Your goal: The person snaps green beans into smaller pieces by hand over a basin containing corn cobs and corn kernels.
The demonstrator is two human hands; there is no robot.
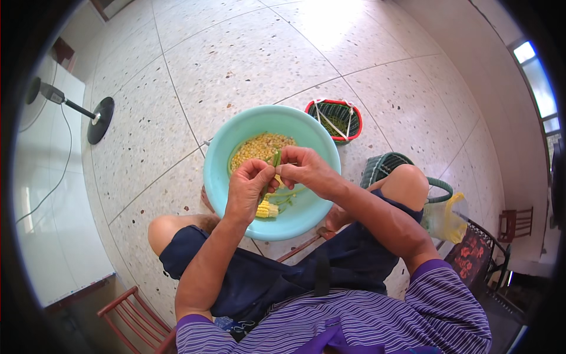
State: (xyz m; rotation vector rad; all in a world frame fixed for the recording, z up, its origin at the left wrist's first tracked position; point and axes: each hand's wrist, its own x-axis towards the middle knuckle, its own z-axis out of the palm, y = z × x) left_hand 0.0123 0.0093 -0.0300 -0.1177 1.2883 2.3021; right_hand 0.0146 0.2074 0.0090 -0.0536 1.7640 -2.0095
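Note:
Both my hands meet over a light turquoise plastic basin [300, 225]. My left hand [252, 186] pinches a bundle of thin green stems or beans [277, 158], and my right hand [305, 170] grips the same bundle near its upper end. Their exact kind is too small to tell. Under my hands, loose yellow corn kernels [261, 146] lie in a container inside the basin. A piece of corn cob [267, 209] with kernels rests on the basin's near left floor, beside green scraps [286, 202]. My hands hide part of the basin's middle.
Beyond the basin's right side stands a dark woven basket with a red rim [360, 119], holding green pieces. A green woven basket [376, 170] and a yellow-edged plastic bag [446, 219] are by my right knee. A fan base [101, 120] and a wooden chair [137, 318] are left.

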